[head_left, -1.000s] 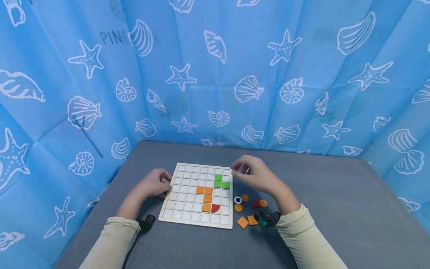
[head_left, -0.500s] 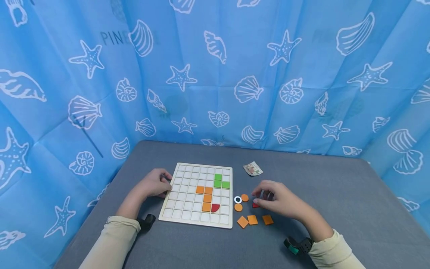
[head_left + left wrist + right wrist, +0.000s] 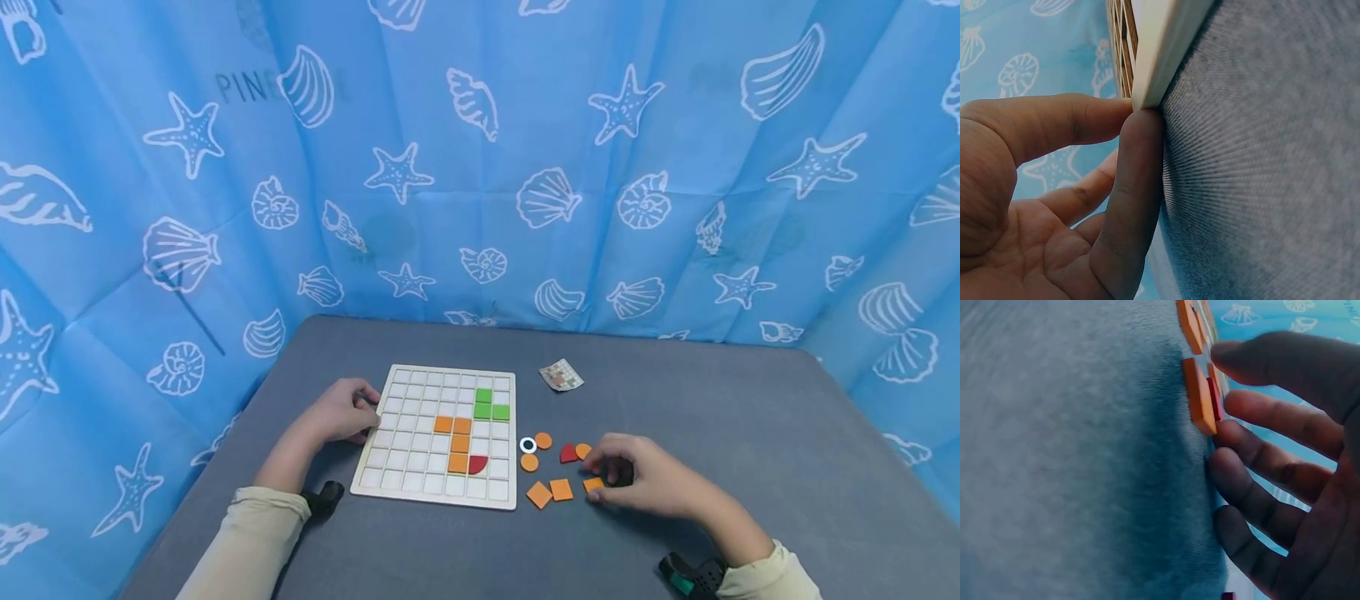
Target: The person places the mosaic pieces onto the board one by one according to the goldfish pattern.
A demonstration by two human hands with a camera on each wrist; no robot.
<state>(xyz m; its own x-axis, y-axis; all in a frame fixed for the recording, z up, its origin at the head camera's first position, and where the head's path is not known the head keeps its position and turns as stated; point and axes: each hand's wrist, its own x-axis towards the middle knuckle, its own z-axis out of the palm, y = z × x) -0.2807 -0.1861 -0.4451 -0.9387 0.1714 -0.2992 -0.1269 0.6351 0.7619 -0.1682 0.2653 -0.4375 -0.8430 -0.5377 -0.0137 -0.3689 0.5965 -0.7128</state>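
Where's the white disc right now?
In the head view, the white disc lies just right of the grid board, next to two orange discs.

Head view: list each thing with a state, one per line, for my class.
Pale gridded square board: partly filled
Left hand: pinching the board's edge
Right hand: around an orange square tile, grip unclear
Two other orange square tiles: loose, flat
Three orange round discs: loose
Loose red quarter-circle tile: flat
Black-centred white disc: loose
Small printed card: slightly curled
Blue shell-print curtain: hanging, creased
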